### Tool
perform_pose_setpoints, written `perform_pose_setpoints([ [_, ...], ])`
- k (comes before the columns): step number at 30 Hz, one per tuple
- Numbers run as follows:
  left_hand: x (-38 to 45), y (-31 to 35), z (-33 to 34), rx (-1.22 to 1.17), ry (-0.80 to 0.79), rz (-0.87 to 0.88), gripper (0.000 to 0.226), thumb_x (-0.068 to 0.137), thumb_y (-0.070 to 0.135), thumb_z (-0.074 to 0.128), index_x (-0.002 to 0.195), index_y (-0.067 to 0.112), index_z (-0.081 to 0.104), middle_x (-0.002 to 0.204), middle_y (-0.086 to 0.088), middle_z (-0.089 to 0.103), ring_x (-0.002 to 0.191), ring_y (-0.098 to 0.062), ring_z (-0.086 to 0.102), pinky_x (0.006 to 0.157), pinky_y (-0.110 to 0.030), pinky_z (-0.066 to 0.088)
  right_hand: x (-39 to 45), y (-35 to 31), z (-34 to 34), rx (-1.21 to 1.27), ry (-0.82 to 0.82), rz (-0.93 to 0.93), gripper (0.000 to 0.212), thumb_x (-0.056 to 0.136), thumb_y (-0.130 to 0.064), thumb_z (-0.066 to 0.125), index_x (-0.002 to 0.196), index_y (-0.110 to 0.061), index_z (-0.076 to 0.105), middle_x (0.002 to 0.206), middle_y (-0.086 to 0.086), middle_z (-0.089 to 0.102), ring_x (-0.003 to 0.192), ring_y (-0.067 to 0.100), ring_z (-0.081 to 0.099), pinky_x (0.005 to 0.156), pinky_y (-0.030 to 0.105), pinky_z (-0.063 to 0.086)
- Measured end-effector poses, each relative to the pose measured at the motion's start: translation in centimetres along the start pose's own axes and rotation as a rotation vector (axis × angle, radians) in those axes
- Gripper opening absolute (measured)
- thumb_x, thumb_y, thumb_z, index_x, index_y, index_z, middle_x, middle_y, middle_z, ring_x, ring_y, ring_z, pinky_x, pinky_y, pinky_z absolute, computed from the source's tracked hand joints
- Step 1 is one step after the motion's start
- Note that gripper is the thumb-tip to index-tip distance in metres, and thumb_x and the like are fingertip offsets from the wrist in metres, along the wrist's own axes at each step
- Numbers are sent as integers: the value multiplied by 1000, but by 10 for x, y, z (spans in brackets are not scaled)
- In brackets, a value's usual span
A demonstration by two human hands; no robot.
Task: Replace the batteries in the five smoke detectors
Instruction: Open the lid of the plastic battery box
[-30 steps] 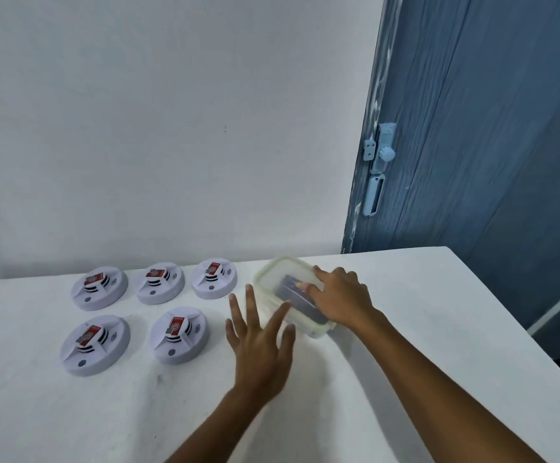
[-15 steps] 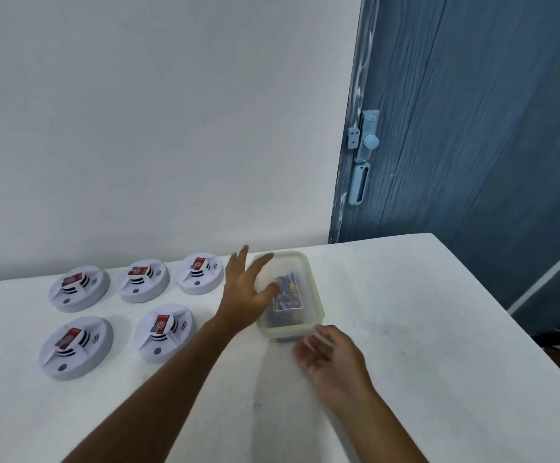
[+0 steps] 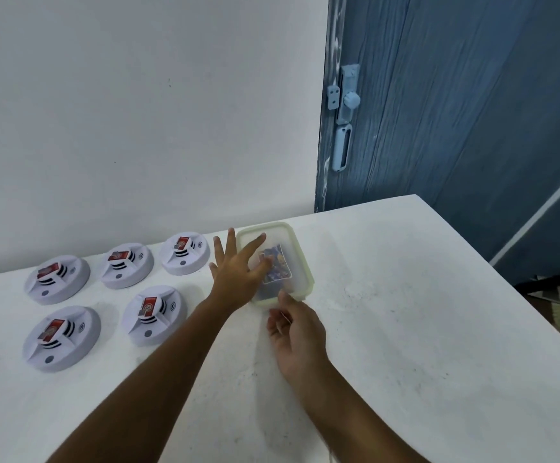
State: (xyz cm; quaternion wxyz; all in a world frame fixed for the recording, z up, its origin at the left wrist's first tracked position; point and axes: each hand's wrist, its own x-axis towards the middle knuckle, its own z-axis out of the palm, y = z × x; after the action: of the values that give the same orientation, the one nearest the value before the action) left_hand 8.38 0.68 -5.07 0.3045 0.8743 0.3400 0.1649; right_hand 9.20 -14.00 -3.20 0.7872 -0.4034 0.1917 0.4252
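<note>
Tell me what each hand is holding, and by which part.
The left hand rests with spread fingers on the lid of the box, steadying it. The right hand has its fingers at the box's near end; whether they grip the clip cannot be told.

Left hand (image 3: 238, 272): extended forward on a bare, near-straight forearm, palm down, fingers (image 3: 253, 247) straight and spread, thumb angled out to the right. Right hand (image 3: 297, 330): positioned nearer the body and just right of the left wrist, back of the hand toward the camera, fingers loosely curled inward with the thumb raised forward; nothing is visibly held. The forearms run side by side, uncrossed.
</note>
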Motion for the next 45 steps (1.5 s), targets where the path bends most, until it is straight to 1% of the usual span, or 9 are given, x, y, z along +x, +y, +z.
perform_pose_setpoints([
  [9, 0, -2, -1, -1, -8, 1, 89, 63, 77, 21, 141, 40, 41, 161, -10, 4, 147, -33, -9, 115, -58, 1, -2, 1, 3, -111, 70, -54, 31, 85, -22, 70, 112, -9, 59, 104, 12, 64, 89, 23, 63, 81, 29, 55],
  [13, -2, -1, -2, 19, -10, 3, 75, 74, 69, 30, 142, 40, 40, 161, -11, 5, 147, -34, -8, 116, -58, 3, -11, -2, 3, -98, 66, -58, 29, 85, -14, 70, 112, -10, 58, 112, 15, 63, 95, 27, 64, 85, 34, 57],
  [17, -6, 1, -2, 53, 100, 65, 67, 78, 61, 37, 136, 31, 52, 158, -14, 19, 148, -34, 2, 115, -54, 9, -22, -12, -1, -366, 152, -578, 57, 81, -5, 70, 127, -24, 43, 129, -4, 47, 111, 11, 53, 88, 21, 51],
  [21, -21, 13, -2, -59, 231, 158, 49, 82, 47, 46, 114, 17, 68, 147, -16, 41, 142, -36, 24, 114, -47, 20, -4, -39, 13, -906, -69, -1150, 36, 82, -12, 51, 116, -12, 60, 128, 1, 54, 121, 10, 47, 101, 14, 38],
  [24, -44, 21, 6, -67, 320, 269, 42, 84, 41, 45, 107, 15, 69, 141, -17, 48, 139, -37, 30, 113, -52, 24, 33, -68, 36, -1306, -285, -1005, 34, 92, -5, 49, 123, -14, 61, 141, 4, 49, 133, 18, 41, 114, 34, 32],
  [30, -87, 8, 26, 60, 299, 287, 39, 94, 45, 37, 114, 33, 68, 157, -8, 26, 148, -31, 7, 114, -59, 11, 81, -88, 46, -1804, -567, -703, 38, 102, -23, 41, 139, -26, 48, 158, -6, 23, 148, 22, 9, 119, 43, 13],
  [38, -74, -13, -2, 212, 294, 196, 49, 94, 55, 27, 121, 37, 64, 157, -4, 25, 149, -29, 2, 115, -59, 5, 72, -76, 12, -2076, -171, -1136, 48, 99, -42, 29, 139, -22, 47, 150, 0, 38, 132, 30, 33, 101, 42, 37],
  [42, -52, -23, -19, 290, 176, 6, 69, 84, 64, 11, 140, 40, 43, 160, -5, 15, 148, -29, -9, 114, -59, -2, 57, -55, -4, -1904, -41, -1358, 52, 91, -45, 32, 115, -16, 68, 118, 9, 63, 101, 31, 57, 78, 38, 49],
  [45, -27, -20, -28, 257, 83, -28, 54, 91, 55, 30, 139, 35, 45, 160, -7, 17, 148, -30, -6, 114, -59, -1, 53, -48, -12, -1643, -86, -1325, 33, 89, -30, 56, 117, -15, 66, 124, 8, 55, 109, 25, 52, 83, 33, 50],
])
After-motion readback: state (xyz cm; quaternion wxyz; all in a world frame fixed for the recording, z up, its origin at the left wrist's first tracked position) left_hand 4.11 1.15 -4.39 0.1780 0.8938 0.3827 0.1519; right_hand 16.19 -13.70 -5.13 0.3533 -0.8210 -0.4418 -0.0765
